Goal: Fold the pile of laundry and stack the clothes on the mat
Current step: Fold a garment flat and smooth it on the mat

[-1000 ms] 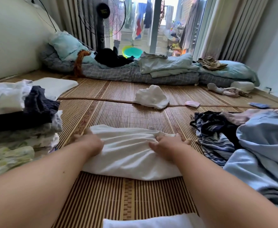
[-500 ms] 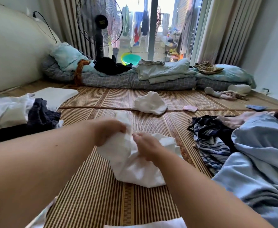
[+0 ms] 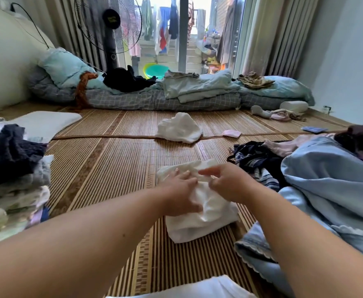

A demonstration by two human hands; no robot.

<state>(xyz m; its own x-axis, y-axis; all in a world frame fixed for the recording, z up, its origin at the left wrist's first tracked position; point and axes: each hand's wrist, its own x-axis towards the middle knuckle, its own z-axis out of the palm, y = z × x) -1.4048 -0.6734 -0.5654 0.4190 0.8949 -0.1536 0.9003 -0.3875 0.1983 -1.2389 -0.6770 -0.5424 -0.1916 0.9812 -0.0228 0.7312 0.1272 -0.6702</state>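
A white garment (image 3: 199, 222) lies bunched in a small, partly folded bundle on the bamboo mat (image 3: 111, 168) in front of me. My left hand (image 3: 180, 190) rests flat on its left side with fingers straight. My right hand (image 3: 225, 181) is at its top right edge, with a fold of the white cloth pinched between thumb and fingers. A stack of folded clothes (image 3: 10, 179) stands at the left edge. The unfolded pile is on the right, with a light blue garment (image 3: 326, 190) over a dark striped one (image 3: 255, 162).
A crumpled white garment (image 3: 179, 129) and a small pink item (image 3: 231, 133) lie farther out on the mat. Rolled bedding (image 3: 154, 97) and a standing fan (image 3: 111, 39) line the back by the window. A white pad (image 3: 45, 123) lies at the left, more white cloth (image 3: 187, 289) at the bottom edge.
The white garment was spread flat, then lifted and gathered by both hands. Now it is down on the mat as a narrower bundle, with both hands close together on top.
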